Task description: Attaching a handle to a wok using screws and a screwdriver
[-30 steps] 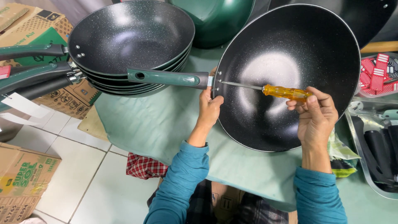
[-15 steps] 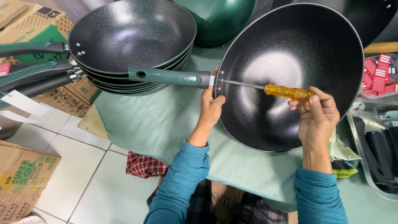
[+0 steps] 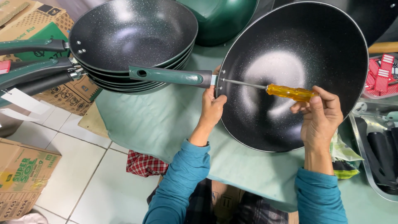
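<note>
Here the screwdriver [image 3: 286, 92] lies almost level across the bowl of the dark speckled wok [image 3: 331, 54], its long axis running from about 3 o'clock to 9 o'clock. The amber handle sits toward 3 o'clock, and the thin steel shaft points at the wok's inner wall at 9 o'clock, where the tip meets the spot behind the green handle [image 3: 170, 76]. The right hand [image 3: 321, 118] is nearer the tool: its fingers [image 3: 319, 103] are closed around the butt of the amber handle, coming at it from 6 o'clock. The left hand [image 3: 212, 110] is closed on the wok's rim just below the joint where the green handle meets the pan, bracing it from 6 o'clock. The wok stands tilted, its open face toward the camera, resting on the pale green worktop [image 3: 157, 120]. At 10 o'clock from it sits a stack of woks [image 3: 132, 37] with green handles pointing to 9 o'clock. At 3 o'clock lies a red and white packet pile [image 3: 383, 70], and a metal tray [image 3: 375, 153] sits at 4 o'clock. Cardboard boxes [image 3: 23, 178] stand on the tiled floor at 8 o'clock.
</note>
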